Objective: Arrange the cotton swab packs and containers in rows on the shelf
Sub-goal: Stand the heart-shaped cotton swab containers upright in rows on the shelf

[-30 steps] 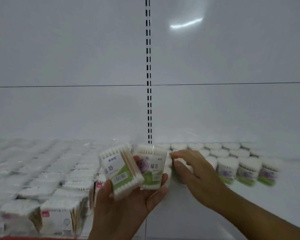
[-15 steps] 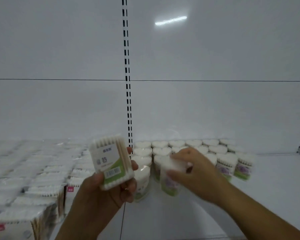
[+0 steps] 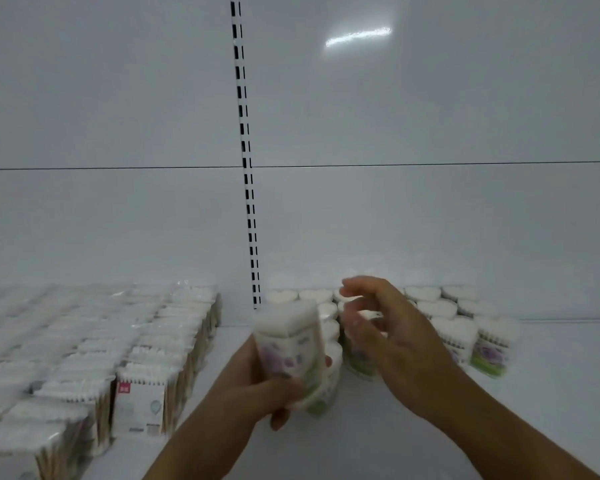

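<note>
Two hands work low in the view, over a white shelf [image 3: 551,393]. The left hand [image 3: 257,386] is wrapped around a held container [image 3: 288,351] of cotton swabs. It has a heart-shaped white top and a purple flower label with green at the bottom. The fingers curl round its lower part, and it tilts slightly, near the middle of the shelf and just in front of the standing ones.

The right hand [image 3: 402,344] hovers to the right of it with its fingers loosely bent and apart, over a standing container [image 3: 359,362] of the same kind. Motion blur smears the fingertips, so I cannot tell whether they pinch that container, touch it or are clear of it.

Behind and to the right of both hands, heart-top containers [image 3: 433,308] stand upright in rows that reach to the back panel [image 3: 395,220]. The nearest ones on the right show the same purple and green labels.

On the left side of the shelf, wrapped swab packs [image 3: 146,341] lie in tight rows from near to far. A front pack [image 3: 139,407] shows a white face with a small red tag and wooden sticks along its side. A bare strip of shelf separates the packs from the containers.

A slotted upright [image 3: 246,168] runs down the back panel and ends at the shelf between the two groups.
</note>
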